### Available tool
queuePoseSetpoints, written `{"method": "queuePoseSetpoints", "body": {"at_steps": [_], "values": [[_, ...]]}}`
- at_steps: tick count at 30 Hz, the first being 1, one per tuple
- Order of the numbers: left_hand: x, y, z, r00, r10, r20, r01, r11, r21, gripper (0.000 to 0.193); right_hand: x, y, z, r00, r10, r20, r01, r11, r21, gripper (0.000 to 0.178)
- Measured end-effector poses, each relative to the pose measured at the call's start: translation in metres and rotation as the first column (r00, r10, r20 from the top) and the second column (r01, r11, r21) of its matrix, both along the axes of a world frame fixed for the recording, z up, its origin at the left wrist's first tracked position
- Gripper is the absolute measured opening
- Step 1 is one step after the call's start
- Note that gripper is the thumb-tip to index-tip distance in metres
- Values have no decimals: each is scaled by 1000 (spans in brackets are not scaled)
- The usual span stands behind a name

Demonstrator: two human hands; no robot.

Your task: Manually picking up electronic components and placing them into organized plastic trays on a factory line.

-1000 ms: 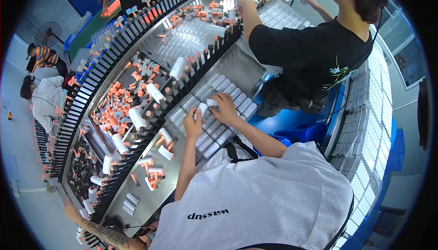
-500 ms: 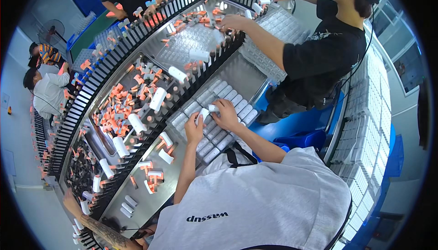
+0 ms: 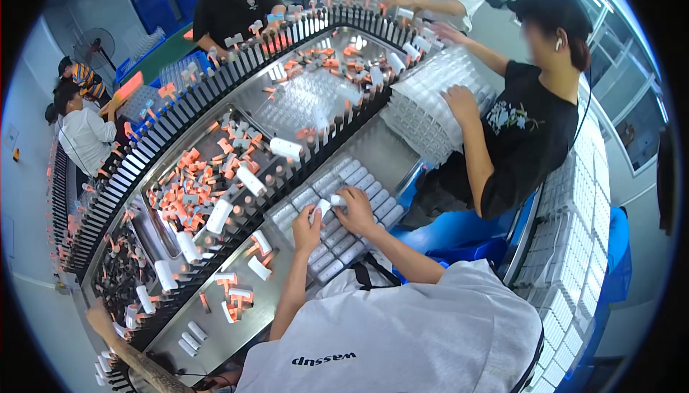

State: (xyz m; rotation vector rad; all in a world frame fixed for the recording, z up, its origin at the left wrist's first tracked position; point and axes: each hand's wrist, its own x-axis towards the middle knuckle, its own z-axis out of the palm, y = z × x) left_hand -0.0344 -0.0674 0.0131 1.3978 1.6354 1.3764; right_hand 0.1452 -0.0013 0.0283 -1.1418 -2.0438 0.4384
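Tray (image 3: 273,218) (cases (image 3: 349,252) inside) right of conveyor (image 3: 166,308).

A fan (image 3: 95,48) stands at far left near a green tabletop (image 3: 171,45), and a co-worker (image 3: 549,131) in a dark cap (image 3: 554,4) stands at right.

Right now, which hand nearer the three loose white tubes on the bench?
Left. The left hand is forward and right of the tubes; the right hand is farther right, over the tray.
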Motion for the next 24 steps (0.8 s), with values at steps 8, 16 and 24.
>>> {"method": "queuePoseSetpoints", "body": {"at_steps": [8, 16, 24], "values": [[1, -10, -1, 1000, 4, 10, -4, 999, -33, 28, 0, -9, -6, 1000, -13, -8, 13, 1000, -9, 42], [-2, -8, 5, 1000, -5, 27, 7, 998, -56, 30, -2, -7, -1, 1000, 5, -5, -5, 1000, -6, 41], [2, -7, 3, 1000, -17, 7, 18, 999, -46, 32, 2, -7, 6, 1000, -2, -6, 2, 1000, -13, 39]]}}
